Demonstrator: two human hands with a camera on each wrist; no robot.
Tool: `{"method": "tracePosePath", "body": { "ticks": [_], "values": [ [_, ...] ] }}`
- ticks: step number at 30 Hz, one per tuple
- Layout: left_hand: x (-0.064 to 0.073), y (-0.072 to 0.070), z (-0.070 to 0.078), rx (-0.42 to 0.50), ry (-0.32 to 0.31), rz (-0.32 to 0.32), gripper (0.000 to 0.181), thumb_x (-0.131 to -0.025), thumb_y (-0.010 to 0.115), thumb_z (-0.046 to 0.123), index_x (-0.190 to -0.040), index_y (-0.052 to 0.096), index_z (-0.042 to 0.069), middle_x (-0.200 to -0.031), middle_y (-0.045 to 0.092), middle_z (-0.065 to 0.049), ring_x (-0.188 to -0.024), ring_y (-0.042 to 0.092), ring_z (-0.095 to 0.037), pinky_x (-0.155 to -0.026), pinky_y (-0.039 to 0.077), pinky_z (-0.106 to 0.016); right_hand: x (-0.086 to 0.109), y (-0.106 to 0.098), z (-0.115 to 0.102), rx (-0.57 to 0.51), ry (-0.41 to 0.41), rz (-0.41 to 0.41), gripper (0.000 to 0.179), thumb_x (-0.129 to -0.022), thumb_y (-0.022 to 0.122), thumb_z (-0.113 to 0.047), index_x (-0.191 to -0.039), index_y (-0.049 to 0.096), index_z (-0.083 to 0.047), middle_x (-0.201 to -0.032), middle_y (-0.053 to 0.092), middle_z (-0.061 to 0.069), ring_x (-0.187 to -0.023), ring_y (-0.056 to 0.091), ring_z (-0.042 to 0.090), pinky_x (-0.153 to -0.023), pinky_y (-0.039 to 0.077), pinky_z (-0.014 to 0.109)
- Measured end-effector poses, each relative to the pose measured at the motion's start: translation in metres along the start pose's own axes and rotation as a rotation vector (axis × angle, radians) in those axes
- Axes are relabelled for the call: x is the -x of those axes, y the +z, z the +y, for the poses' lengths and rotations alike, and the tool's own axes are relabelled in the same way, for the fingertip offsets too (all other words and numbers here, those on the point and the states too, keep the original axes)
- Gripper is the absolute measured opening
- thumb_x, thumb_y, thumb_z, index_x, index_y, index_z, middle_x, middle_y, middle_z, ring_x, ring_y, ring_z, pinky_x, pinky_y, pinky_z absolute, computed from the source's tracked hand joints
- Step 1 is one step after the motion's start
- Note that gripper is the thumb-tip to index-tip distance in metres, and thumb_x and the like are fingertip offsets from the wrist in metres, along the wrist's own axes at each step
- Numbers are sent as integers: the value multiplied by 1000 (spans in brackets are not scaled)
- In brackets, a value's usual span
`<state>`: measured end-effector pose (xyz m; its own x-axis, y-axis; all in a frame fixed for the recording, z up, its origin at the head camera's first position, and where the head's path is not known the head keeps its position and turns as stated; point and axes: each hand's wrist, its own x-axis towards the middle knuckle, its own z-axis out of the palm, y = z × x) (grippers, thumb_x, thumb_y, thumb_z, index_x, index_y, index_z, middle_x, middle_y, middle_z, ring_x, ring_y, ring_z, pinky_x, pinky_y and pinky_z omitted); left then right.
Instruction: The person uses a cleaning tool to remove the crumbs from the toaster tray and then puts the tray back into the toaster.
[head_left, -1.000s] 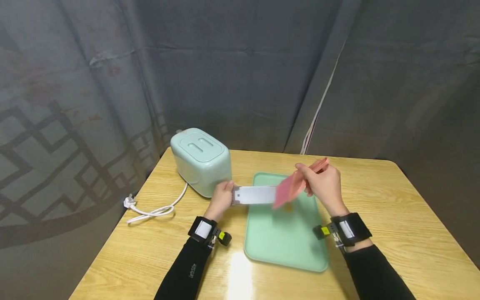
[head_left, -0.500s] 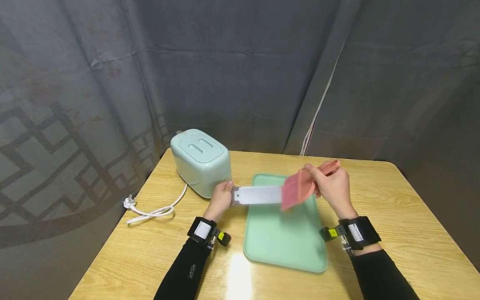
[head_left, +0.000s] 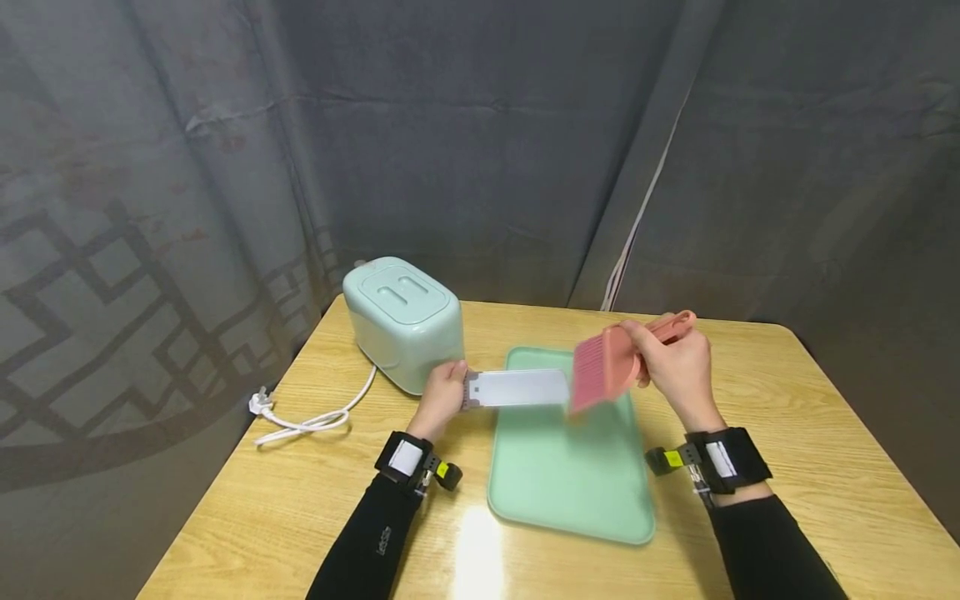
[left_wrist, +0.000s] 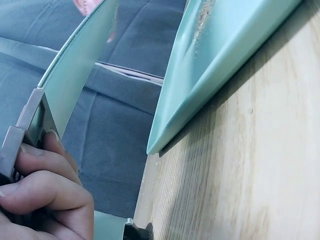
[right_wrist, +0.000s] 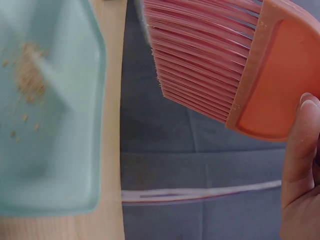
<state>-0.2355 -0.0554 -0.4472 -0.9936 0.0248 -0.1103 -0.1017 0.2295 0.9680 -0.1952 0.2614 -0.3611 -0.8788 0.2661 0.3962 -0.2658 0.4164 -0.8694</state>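
Observation:
My left hand (head_left: 441,400) grips the grey end of a flat metal crumb tray (head_left: 521,388), which is held above the left part of a mint-green tray (head_left: 562,496). My right hand (head_left: 678,371) holds a coral-pink brush (head_left: 621,362) by its handle. Its pink bristles hang just off the crumb tray's right end in the head view. On the green tray lies a small heap of brown crumbs (right_wrist: 31,75), with loose bits around it. Fingers (left_wrist: 50,195) curl round the crumb tray's end in the left wrist view.
A mint-green toaster (head_left: 405,333) stands at the back left, right behind my left hand. Its white cord (head_left: 315,423) and plug (head_left: 260,402) lie on the wooden table (head_left: 795,433). A grey curtain (head_left: 480,150) hangs behind the table.
My right hand has moved right with the brush. The bristles, earlier over the crumb tray's right end, now stand just past it. The left hand and crumb tray have barely moved.

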Motion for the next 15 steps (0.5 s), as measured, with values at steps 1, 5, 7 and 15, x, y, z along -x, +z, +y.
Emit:
{"method": "tracePosePath", "body": {
  "ticks": [1,5,7,15],
  "values": [
    [0,0,0,1,2,1,40,-111,39,27,-122,63,-3,-116,62,-15,-101,58,-27,-82,49,-36,-1,3,-2,-14,-13,-4,35,-91,78,-31,-82,61,-2,-53,59,3,-35,55,16,-35,46,28],
    [1,1,1,-5,17,6,40,-111,40,25,-123,63,-6,-114,63,-16,-98,58,-26,-78,49,-33,-1,23,-14,-40,-31,-69,36,-91,79,-33,-83,60,-3,-53,59,5,-35,54,18,-35,45,29],
    [1,3,1,-7,23,1,40,-111,40,24,-122,63,-6,-112,63,-16,-97,59,-25,-76,50,-33,0,34,-19,-36,-27,-121,38,-90,79,-36,-83,61,-3,-53,59,6,-35,53,19,-35,45,30],
    [1,9,3,-37,50,-7,37,-111,40,23,-114,65,-4,-103,64,-13,-91,59,-23,-75,49,-32,6,76,-33,-79,-46,-254,36,-88,81,-37,-85,66,-4,-57,57,7,-39,53,20,-36,45,31]
  ]
}}
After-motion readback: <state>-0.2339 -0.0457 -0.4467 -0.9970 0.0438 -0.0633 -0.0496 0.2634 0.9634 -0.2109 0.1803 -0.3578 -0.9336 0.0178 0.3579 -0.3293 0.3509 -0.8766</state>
